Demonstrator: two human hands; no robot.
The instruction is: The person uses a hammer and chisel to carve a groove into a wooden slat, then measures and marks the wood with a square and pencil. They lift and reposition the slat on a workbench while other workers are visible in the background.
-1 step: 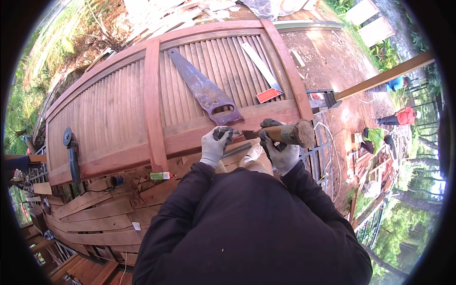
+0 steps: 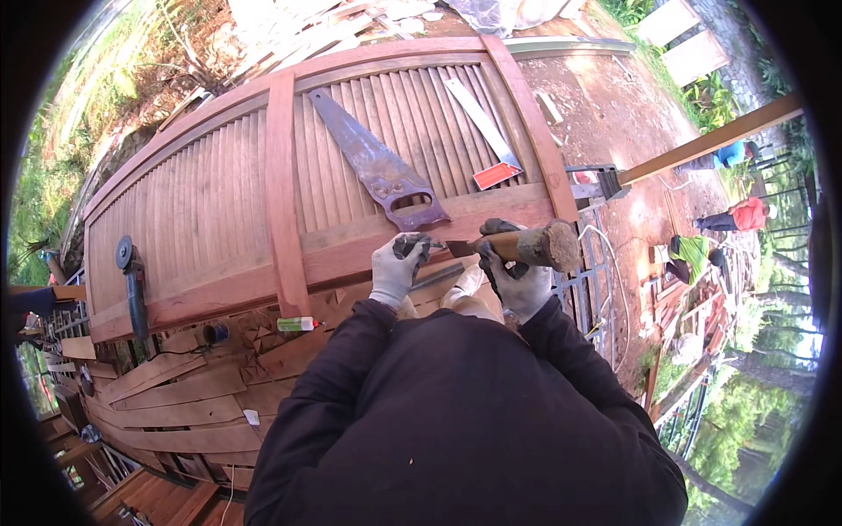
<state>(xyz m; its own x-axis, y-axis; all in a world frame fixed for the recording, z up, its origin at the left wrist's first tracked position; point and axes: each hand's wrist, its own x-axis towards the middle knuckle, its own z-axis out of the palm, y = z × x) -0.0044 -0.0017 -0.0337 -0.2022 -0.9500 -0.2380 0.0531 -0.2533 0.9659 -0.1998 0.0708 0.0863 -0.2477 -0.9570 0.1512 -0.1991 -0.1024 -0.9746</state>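
Observation:
My right hand (image 2: 519,285), in a white and dark glove, is closed round the thick wooden handle of a chisel (image 2: 548,248). The chisel's butt end looks frayed, and its dark blade points left toward my other hand. My left hand (image 2: 394,270), gloved alike, is closed in a pinch at the blade's tip; whatever small thing lies between its fingers is too small to name. Both hands are at the near edge of a louvred wooden door (image 2: 285,167) lying flat. Just beyond my left hand lies a handsaw (image 2: 373,167), and farther right a try square (image 2: 487,131) with an orange-red stock.
An angle grinder (image 2: 132,285) rests at the door's left end. Near the door's front edge are a green-and-white bottle (image 2: 298,324) and loose boards (image 2: 184,390). A metal lattice frame (image 2: 579,302) and a white cable (image 2: 624,307) lie at right. Several people are in the background.

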